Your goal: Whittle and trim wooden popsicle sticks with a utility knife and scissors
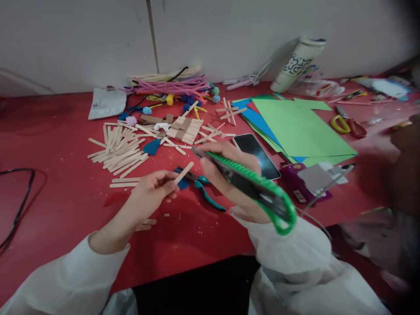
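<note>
My left hand pinches a wooden craft stick, its free end pointing up and to the right. In my right hand is a green utility knife, gripped along its body with the front end towards the stick and apart from it. Whether the blade is out I cannot tell. Between and beyond the hands, teal-handled pliers lie on the red table, partly over a blue scrap. A loose pile of craft sticks spreads out past my left hand.
Behind lie a joined stick panel and pink pipe cleaners. To the right are a phone, green paper sheets, scissors, a purple box and a tumbler. A person's arm shows at the right edge.
</note>
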Available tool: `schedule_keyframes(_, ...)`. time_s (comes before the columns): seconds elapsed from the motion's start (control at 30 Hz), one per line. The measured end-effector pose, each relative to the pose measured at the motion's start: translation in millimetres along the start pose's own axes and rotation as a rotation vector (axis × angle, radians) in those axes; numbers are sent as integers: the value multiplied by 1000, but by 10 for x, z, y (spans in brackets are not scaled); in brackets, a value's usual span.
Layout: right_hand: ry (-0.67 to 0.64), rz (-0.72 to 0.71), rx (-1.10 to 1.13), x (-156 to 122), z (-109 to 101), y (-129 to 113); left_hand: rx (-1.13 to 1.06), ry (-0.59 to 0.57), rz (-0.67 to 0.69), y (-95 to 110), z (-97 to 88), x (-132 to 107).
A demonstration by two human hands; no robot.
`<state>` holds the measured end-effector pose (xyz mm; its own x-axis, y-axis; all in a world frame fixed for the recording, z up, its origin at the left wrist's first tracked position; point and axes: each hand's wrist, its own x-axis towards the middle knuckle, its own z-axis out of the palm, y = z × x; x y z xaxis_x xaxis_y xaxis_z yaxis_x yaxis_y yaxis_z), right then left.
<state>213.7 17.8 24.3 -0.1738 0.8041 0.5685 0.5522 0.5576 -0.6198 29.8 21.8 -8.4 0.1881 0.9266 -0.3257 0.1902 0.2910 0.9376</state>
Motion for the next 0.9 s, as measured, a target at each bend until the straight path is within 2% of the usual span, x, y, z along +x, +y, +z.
schedule_keyframes(0.1, -39, -173, -92, -79, 160, 150, -10, 158, 36, -46, -49, 17)
schedule_keyframes(0.23, -341, -343, -339, -218, 282, 155, -44, 271, 48, -51, -88, -18)
schedule_keyframes(0.33, -483, -431, -456, -301, 340, 66, -60, 297, 60, -44, -87, -57)
schedule_keyframes(0.47, -604, -418, -513, -354, 422, 5, -40, 290, 71, -54, -75, -79)
schedule_keyframes(0.6, -588, -376, -474, -316, 423, 86, -35, 286, 77, -69, -68, -75)
schedule_keyframes(0.7, -500, -260, -436, -258, 319, 207, -47, 274, 80, -63, -64, -82)
schedule_keyframes(0.77, -448, -167, -498, -237, 217, 287, -33, 263, 83, -51, -57, -93)
schedule_keyframes(0.83, -453, -85, -565, -244, 121, 347, -27, 261, 89, -43, -46, -105)
schedule_keyframes(0.9, -477, -64, -583, -272, 51, 380, -44, 270, 106, -48, -33, -110)
